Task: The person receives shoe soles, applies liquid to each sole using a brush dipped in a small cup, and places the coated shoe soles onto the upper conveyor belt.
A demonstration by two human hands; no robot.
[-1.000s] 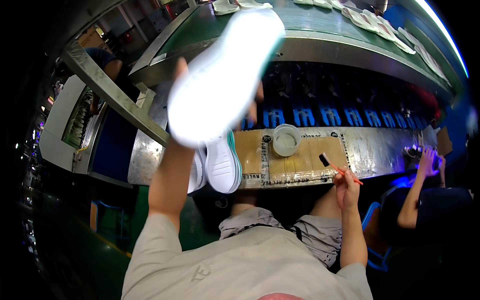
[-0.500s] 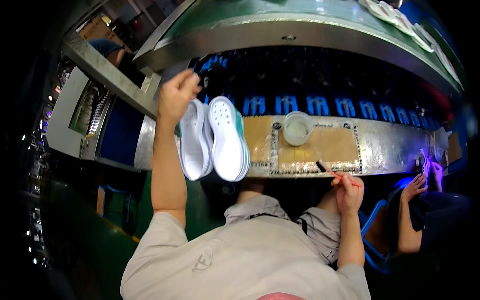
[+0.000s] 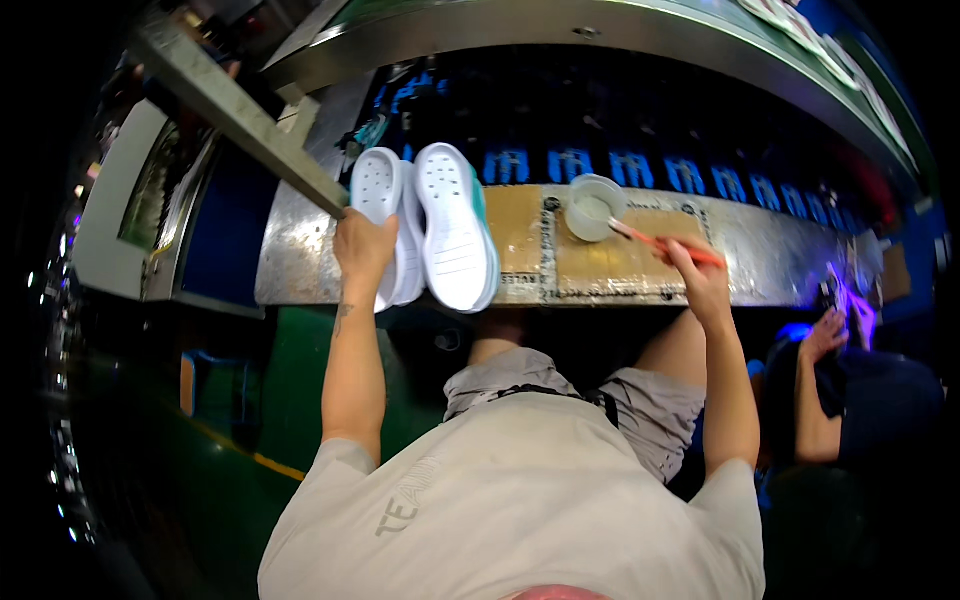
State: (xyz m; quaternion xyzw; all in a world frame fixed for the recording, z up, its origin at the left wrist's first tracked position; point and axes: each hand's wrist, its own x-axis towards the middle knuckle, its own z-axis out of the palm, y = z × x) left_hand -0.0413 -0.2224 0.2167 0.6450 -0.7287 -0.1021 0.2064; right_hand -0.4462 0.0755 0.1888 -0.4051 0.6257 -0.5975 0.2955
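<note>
Two stacks of white shoe soles with small holes at the toe end lie side by side at the bench's left: a left stack [image 3: 374, 185] and a right stack [image 3: 452, 225] with a teal edge beneath. My left hand [image 3: 364, 245] is closed on the outer side of the left stack's top sole; part of its fingers is hidden. In my right hand [image 3: 700, 275] is a brush [image 3: 665, 244] with an orange-red handle, pinched between thumb and fingers. Its bristle end is at the near right rim of a clear plastic cup [image 3: 594, 207] holding a pale liquid.
Cardboard [image 3: 640, 270] taped to the metal bench [image 3: 770, 265] lies under the cup. Beyond the bench runs a dark line with several blue pieces [image 3: 630, 168]. A metal post [image 3: 235, 115] slants in at left. A co-worker's hands [image 3: 825, 335] are under purple light at right.
My left hand has come down from beyond the soles to the left stack. My right hand has raised the brush from the bench's front edge to the cup.
</note>
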